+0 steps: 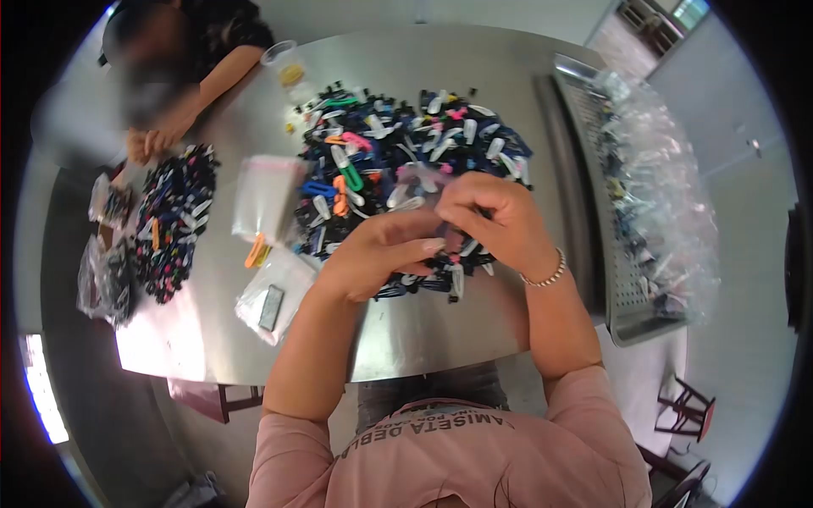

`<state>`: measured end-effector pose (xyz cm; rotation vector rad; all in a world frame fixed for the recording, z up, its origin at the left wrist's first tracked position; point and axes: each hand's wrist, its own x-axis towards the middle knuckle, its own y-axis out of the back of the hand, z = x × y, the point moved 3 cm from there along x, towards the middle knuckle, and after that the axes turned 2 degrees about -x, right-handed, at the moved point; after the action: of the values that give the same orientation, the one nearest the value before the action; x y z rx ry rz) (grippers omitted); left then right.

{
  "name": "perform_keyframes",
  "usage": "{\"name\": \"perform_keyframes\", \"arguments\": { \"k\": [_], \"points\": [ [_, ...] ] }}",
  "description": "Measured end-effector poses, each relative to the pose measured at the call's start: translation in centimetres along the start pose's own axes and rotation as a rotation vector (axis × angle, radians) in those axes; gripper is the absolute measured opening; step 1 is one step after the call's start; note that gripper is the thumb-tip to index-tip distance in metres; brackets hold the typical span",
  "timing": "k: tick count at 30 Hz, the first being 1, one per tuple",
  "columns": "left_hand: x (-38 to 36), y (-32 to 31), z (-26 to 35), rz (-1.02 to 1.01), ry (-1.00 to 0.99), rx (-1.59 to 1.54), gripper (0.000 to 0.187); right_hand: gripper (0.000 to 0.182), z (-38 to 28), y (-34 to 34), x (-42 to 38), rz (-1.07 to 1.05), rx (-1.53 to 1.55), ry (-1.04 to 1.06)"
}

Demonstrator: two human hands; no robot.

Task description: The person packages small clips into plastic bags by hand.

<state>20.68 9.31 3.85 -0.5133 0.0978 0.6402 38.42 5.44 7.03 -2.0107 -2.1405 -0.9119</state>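
Observation:
Above the near side of a large pile of small hair clips [406, 127], both hands meet at a small clear plastic bag [421, 180]. My left hand [381, 250] is closed, its thumb and fingers pinching the bag's near side. Pinched closed on the bag's right edge is my right hand [495, 216], with a bracelet at its wrist. Something pinkish shows through the film between the hands, but the bag's contents cannot be made out. In the pile, mostly dark clips mix with white, green, orange and pink ones.
Stacks of clear bags [267, 195] lie left of the pile, near an orange clip [257, 251]. A plastic cup [286, 63] stands behind. On the right, a metal tray [631, 326] holds filled bags [660, 195]. At left, another person [220, 76] works by a second pile [174, 220].

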Motion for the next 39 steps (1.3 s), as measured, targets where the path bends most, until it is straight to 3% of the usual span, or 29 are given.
{"name": "perform_keyframes", "arguments": {
  "k": [1, 4, 5, 8, 14, 22, 26, 30, 32, 36, 38, 39],
  "points": [
    [0.0, 0.1, 0.0, 0.037, 0.002, 0.054, 0.04, 0.011, -0.1, 0.5, -0.2, 0.019, -0.023, -0.009],
    [0.0, -0.2, 0.3, 0.049, 0.004, 0.058, 0.039, 0.008, -0.3, 2.9, -0.7, 0.549, -0.098, -0.163],
    [0.0, -0.2, 0.4, 0.066, 0.002, 0.06, 0.037, 0.008, -0.6, 3.5, -0.9, 0.564, -0.111, -0.161],
    [0.0, -0.2, 0.5, 0.045, -0.024, 0.067, 0.037, 0.016, -1.7, 5.5, -2.2, 0.447, -0.528, -0.186],
    [-0.4, -0.4, 0.9, 0.073, -0.045, 0.083, 0.034, 0.017, -4.7, 12.4, -8.3, 0.729, -0.562, -0.433],
    [-0.5, -0.7, 0.9, 0.071, -0.045, 0.112, 0.032, 0.021, -3.3, 20.9, -20.8, 0.886, -0.729, -0.713],
    [-0.4, -0.6, 0.6, 0.08, -0.056, 0.133, 0.031, 0.033, -3.5, 20.7, -23.2, 1.052, -0.783, -0.797],
    [-0.4, -0.6, 0.6, 0.103, -0.062, 0.155, 0.03, 0.041, -3.2, 19.5, -23.2, 1.115, -0.893, -0.622],
    [-0.4, -0.3, 0.7, 0.151, -0.091, 0.149, 0.029, 0.044, -4.8, 17.2, -20.7, 1.151, -0.992, -0.347],
    [-0.3, 0.2, 1.0, 0.233, -0.233, 0.192, 0.027, 0.041, -4.3, 11.1, -17.7, 0.967, -0.736, -0.371],
    [-0.6, 0.5, 1.6, 0.276, -0.296, 0.221, 0.03, 0.043, -3.3, 6.0, -15.2, 0.523, -0.766, -0.191],
    [-0.6, 0.8, 1.7, 0.313, -0.317, 0.144, 0.028, 0.043, -3.2, 4.0, -14.4, 0.492, -0.72, -0.162]
  ]
}}
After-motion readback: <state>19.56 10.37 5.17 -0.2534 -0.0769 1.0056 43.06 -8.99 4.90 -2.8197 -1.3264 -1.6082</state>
